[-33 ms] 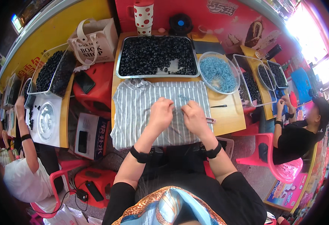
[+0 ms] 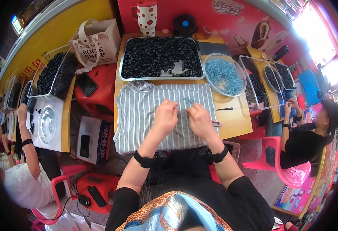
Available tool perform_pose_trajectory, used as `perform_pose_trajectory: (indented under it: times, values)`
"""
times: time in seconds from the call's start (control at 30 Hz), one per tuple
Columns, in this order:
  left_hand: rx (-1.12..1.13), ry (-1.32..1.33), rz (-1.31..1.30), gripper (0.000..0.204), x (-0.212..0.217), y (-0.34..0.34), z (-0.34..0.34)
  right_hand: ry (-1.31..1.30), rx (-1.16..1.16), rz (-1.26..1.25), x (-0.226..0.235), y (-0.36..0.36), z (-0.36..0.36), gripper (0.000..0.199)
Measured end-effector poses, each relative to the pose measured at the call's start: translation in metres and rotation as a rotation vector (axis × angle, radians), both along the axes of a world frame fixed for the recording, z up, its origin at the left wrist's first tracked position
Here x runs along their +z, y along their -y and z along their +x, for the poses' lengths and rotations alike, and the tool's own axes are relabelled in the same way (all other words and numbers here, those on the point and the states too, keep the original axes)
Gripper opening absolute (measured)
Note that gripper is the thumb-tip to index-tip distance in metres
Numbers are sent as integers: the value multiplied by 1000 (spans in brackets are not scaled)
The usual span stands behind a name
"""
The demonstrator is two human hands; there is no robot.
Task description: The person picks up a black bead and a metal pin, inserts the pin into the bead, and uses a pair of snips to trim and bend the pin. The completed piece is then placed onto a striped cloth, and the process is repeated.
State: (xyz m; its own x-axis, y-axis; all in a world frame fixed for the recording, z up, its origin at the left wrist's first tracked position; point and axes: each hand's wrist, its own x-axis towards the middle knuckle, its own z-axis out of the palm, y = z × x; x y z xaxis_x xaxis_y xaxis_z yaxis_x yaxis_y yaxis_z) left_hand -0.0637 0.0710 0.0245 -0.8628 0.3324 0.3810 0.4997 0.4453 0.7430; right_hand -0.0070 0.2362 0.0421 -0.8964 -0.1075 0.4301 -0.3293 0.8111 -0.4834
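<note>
My left hand (image 2: 166,116) is closed, fingertips curled together just above a grey striped cloth (image 2: 138,115) spread over the table. Close beside it, my right hand (image 2: 200,118) is pinched shut, its fingertips facing the left ones. Whatever the fingers hold is too small or hidden to make out. A few small light-blue pieces (image 2: 189,100) lie on the cloth just beyond the right fingertips. By the right wrist, the end of a small pinkish metal tool (image 2: 216,123) sticks out; the rest of it is covered.
Beyond the cloth stands a metal tray (image 2: 122,75) of black beads. A round tub (image 2: 244,87) of small light-blue pieces sits to its right, near a thin black tool (image 2: 224,109). A polka-dot tumbler (image 2: 147,19) stands behind. People (image 2: 30,184) work at tables either side.
My hands stay in nearly the same place over the cloth. At the left, the other person's raised hand is slightly lower.
</note>
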Motion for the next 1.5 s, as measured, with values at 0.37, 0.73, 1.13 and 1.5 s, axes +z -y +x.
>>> perform_pose_trajectory:
  times: [0.37,0.73,1.13,1.5]
  values:
    - [-19,88,190,16,11,6,7,39,-20,205,7,-22,-50,20]
    - [-190,481,456,19,20,-14,5,145,33,-558,13,-16,-21,13]
    - [-196,343,486,13,16,-17,13,235,63,-1172,11,0,-3,6]
    - [-293,121,247,16,30,-5,5,130,56,-688,18,-6,-8,12]
